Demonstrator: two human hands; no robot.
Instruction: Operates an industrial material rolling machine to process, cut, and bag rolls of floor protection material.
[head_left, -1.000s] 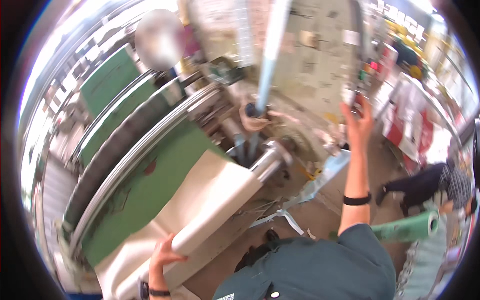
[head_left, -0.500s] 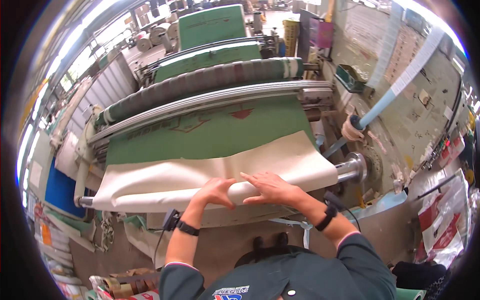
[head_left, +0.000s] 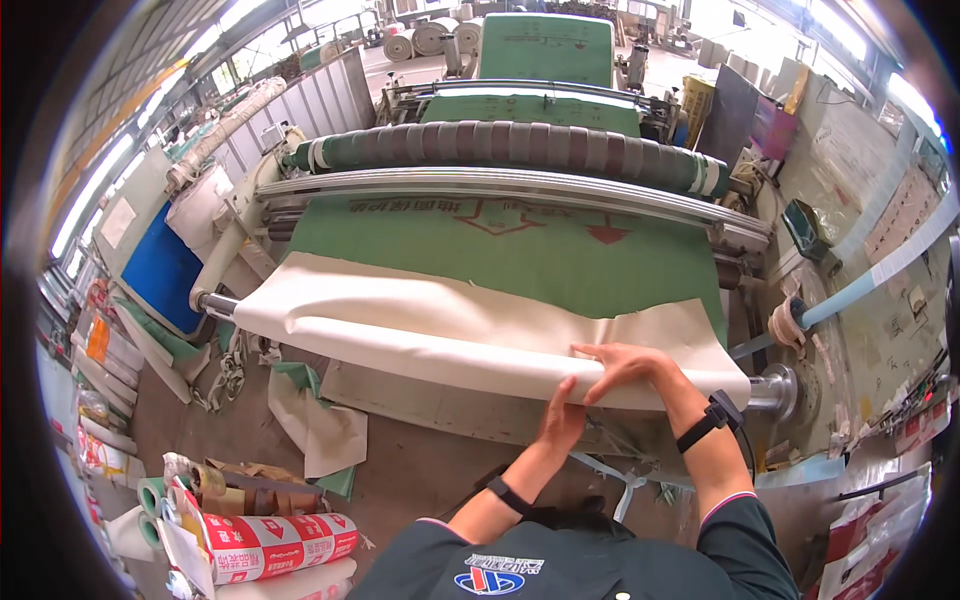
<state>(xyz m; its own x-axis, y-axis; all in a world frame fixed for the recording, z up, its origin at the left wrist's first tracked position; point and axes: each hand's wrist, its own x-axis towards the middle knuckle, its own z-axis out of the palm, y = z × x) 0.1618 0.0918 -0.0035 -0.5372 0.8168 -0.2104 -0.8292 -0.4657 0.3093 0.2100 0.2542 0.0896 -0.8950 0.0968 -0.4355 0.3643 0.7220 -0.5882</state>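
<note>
A cream sheet (head_left: 400, 305) is wrapped around a metal shaft (head_left: 218, 304), making a long roll across the front of a machine. Beyond it the green sheet (head_left: 430, 235) with red printing runs up under the machine's bars; the cream sheet's uneven edge overlaps it. My right hand (head_left: 632, 370) lies over the top of the roll toward its right end, thumb and fingers apart. Lower down, my left hand (head_left: 562, 418) touches the roll's front side with its thumb pointing up; its other fingers are partly hidden. A crease shows in the sheet just beyond my right hand.
A dark striped roller (head_left: 520, 145) and metal bars (head_left: 500, 183) span the machine. At the shaft's right end is a round metal flange (head_left: 778, 392). Red-and-white wrapped rolls (head_left: 280, 540) lie at lower left. Scrap sheet (head_left: 318, 425) lies on the floor. A blue tube (head_left: 870, 270) slants at right.
My view has swung, so the machine sits farther right. Both hands have moved right along the roll. My left hand has dropped from the roll's top to its front side.
</note>
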